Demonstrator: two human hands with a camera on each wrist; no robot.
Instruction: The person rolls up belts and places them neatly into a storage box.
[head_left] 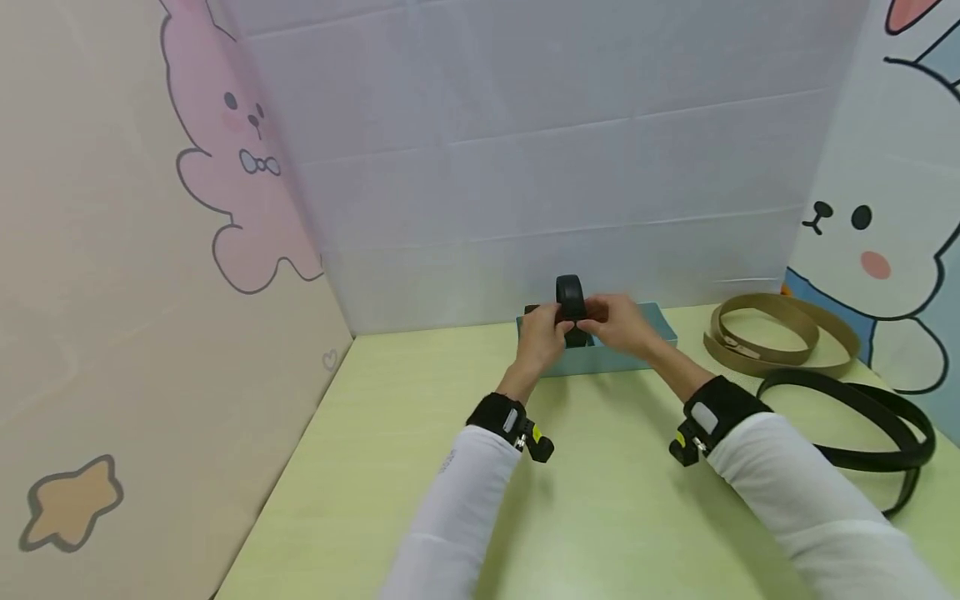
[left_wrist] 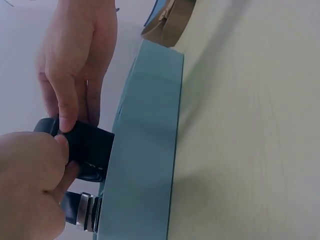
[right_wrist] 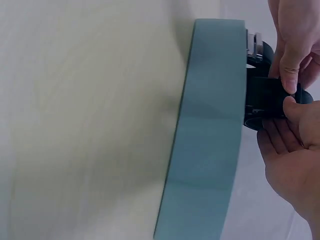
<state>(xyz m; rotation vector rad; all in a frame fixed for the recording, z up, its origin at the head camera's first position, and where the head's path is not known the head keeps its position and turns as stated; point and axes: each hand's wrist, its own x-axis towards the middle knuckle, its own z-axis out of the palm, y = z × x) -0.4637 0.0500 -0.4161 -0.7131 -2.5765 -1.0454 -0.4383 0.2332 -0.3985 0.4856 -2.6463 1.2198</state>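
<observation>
Pinching coiled black belt (head_left: 570,292) between thumbs and fingers of left hand (head_left: 540,337) and right hand (head_left: 617,323) | holding it partly inside blue-green box (head_left: 600,360) | just beside metal-buckled black coil (left_wrist: 71,207)

No legible lettering; left sleeve's (head_left: 459,504) faint marking (head_left: 448,460) unreadable

Rm L of box (head_left: 600,360), belts (head_left: 870,460) R

Coiled black belt (head_left: 570,295) at teal box (head_left: 600,361)
</observation>
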